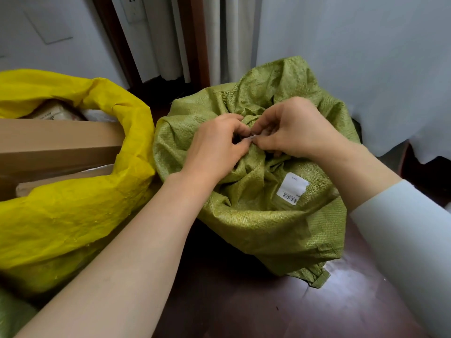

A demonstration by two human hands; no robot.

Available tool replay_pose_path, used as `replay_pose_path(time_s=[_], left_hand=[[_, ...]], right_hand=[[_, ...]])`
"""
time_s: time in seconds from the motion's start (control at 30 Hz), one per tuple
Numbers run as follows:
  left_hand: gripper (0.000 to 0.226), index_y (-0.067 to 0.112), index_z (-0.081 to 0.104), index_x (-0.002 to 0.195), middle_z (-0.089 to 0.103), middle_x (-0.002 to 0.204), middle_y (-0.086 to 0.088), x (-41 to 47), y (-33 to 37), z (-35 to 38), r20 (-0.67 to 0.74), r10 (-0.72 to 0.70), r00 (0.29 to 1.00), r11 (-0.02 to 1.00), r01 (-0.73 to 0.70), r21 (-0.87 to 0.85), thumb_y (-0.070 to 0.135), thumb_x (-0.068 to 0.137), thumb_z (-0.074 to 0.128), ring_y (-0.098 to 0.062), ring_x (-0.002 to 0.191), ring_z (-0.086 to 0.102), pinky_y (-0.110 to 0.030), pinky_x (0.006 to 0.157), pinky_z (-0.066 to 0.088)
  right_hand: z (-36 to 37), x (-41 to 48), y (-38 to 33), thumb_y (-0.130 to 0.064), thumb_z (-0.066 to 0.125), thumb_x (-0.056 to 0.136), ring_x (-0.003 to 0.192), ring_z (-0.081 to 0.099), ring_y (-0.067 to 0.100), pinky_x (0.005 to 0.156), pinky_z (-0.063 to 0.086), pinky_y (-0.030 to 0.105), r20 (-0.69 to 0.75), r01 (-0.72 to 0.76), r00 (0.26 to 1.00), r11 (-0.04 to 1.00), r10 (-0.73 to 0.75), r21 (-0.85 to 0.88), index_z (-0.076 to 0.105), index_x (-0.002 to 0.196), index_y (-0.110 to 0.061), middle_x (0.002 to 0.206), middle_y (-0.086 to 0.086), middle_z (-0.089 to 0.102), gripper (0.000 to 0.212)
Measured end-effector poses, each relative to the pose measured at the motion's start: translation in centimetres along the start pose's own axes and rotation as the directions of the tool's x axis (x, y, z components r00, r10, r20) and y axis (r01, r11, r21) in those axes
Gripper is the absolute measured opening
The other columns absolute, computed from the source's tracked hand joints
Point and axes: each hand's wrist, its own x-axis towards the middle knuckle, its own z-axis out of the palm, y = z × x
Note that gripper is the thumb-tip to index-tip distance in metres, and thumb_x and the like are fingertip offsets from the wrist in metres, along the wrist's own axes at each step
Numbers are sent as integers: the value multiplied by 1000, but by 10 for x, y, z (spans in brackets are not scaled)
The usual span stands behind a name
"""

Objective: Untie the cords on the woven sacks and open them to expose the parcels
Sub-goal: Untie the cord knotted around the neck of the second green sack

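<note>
Dark, glossy wooden floor (244, 301) carries two woven sacks, with pale walls and a light curtain (231, 40) behind them.

At the floor's left edge stands the yellow sack (73, 215), its mouth already wide open and folded back, exposing a long cardboard box (56, 137) and other parcels beneath it.

Just beside it, towards the middle of the floor, sits the green sack (256, 228), its mouth gathered into a bunched neck on top.

The bare left forearm reaches in from the lower left corner, rising diagonally to that neck. The left hand (214, 147) is palm down with its fingers curled inward, its grip pinching a pale bit of cord (251, 136) at the knot. Most of the cord is hidden by the fingers.

The right hand (292, 128) meets it from the opposite side, knuckles up and wrist bent down. Its fingertips are drawn together, with the grip pinching the same cord. The two hands' fingertips touch over the gathered fabric.

Below the right wrist, a white barcode label (294, 187) is stuck to the green sack's side. The right forearm comes from the right edge in a pale sleeve (402, 228) pushed back from the wrist.
</note>
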Motion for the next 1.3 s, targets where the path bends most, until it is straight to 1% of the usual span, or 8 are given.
replay_pose_path(time_s=[0.17,0.27,0.4,0.57,0.73,0.97,1.2,1.3], left_hand=[[13,8,73,89,62,122,-7,-1,-1,3,-48,12,999,1000,-12,-15,15,78,68,-24,99,64,-40,89,50],[8,8,73,83,64,116,-7,-3,-1,5,-96,-65,993,984,48,-169,12,77,70,-11,89,63,-33,85,52],[5,10,73,81,64,113,-3,-1,1,3,-78,-116,990,962,92,-259,10,78,70,0,79,59,-22,80,52],[11,11,74,87,64,118,-3,2,1,2,-44,-43,998,990,37,-138,15,77,72,-17,90,66,-36,87,53],[11,9,74,87,65,117,-8,1,1,6,-95,23,995,996,-31,-87,13,78,68,-22,95,66,-41,86,52],[6,10,72,83,64,113,-2,0,4,5,-106,-119,987,944,80,-321,9,79,69,1,76,61,-17,76,53],[13,9,73,90,64,117,-6,2,-1,6,-87,27,996,990,-39,-137,13,79,69,-18,93,66,-38,86,53],[9,8,73,87,64,113,-2,2,0,6,-115,-14,993,977,-11,-212,10,80,68,-9,80,64,-30,81,54]], right_hand=[[2,-2,-9,-30,65,75,85,62,20,71,51,32,-65,145,979,878,-195,-456,72,95,-21,83,-1,68,23],[8,0,0,-18,73,71,54,55,1,55,50,22,-134,56,989,998,-57,-14,72,80,-15,60,-6,60,9],[6,-1,7,-2,74,74,32,42,4,35,36,16,-11,-149,983,837,182,526,69,69,-9,40,-6,55,10],[-7,-2,4,-14,75,74,53,58,3,57,53,20,-60,21,998,998,-17,63,75,82,-20,63,-4,67,10],[-6,-3,-4,-23,69,74,72,64,16,68,54,35,-82,176,973,926,-214,-333,75,90,-17,75,3,71,18],[0,-4,7,-3,75,74,28,38,5,34,33,16,-79,-82,986,850,144,520,70,69,-12,37,-6,53,11],[-8,-6,0,-30,71,75,70,56,6,66,47,26,-141,76,983,959,-118,-273,74,92,-28,74,-9,65,17],[-4,-5,1,-25,72,74,66,57,8,64,50,28,-188,102,972,975,-140,-199,75,88,-22,74,-4,69,15]])
